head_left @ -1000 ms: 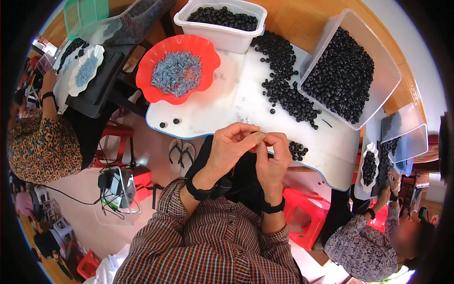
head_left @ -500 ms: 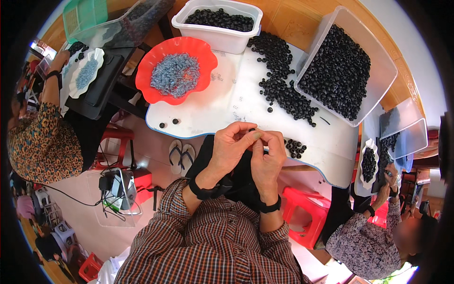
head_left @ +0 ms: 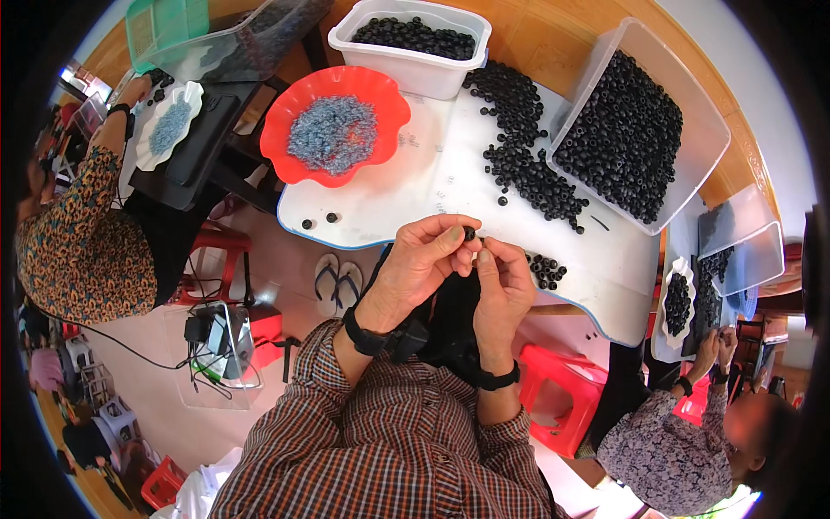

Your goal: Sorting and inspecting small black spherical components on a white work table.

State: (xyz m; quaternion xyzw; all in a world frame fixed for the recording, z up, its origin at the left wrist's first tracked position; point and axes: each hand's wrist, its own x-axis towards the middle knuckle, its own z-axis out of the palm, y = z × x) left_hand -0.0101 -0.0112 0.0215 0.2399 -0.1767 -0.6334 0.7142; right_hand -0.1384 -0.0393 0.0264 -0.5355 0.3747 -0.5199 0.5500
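My left hand [head_left: 421, 264] is raised at the near edge of the white table, its thumb and fingers pinching a small round black piece [head_left: 469, 233] that looks like a bead or cap. Close beside it, my right hand [head_left: 499, 290] is closed with thumb and forefinger pressed together. What those fingertips hold, if anything, is too small to make out. Just beyond my right fingers lies a little cluster of the same black pieces [head_left: 546, 272]. Farther back, a red scalloped bowl [head_left: 275, 130] holds many tiny bluish translucent pieces [head_left: 333, 134].
A white tub [head_left: 415, 73] and a tilted clear bin [head_left: 705, 160] hold black pieces; a loose heap [head_left: 527, 164] lies between them. Two black pieces [head_left: 319, 221] sit at the table's left edge. Co-workers sit on both sides. A red stool [head_left: 562, 394] stands by my right arm.
My hands have drawn slightly apart, and the black piece in my left fingertips now shows more clearly. The whole view has shifted a little. The right co-worker's hands have come together.
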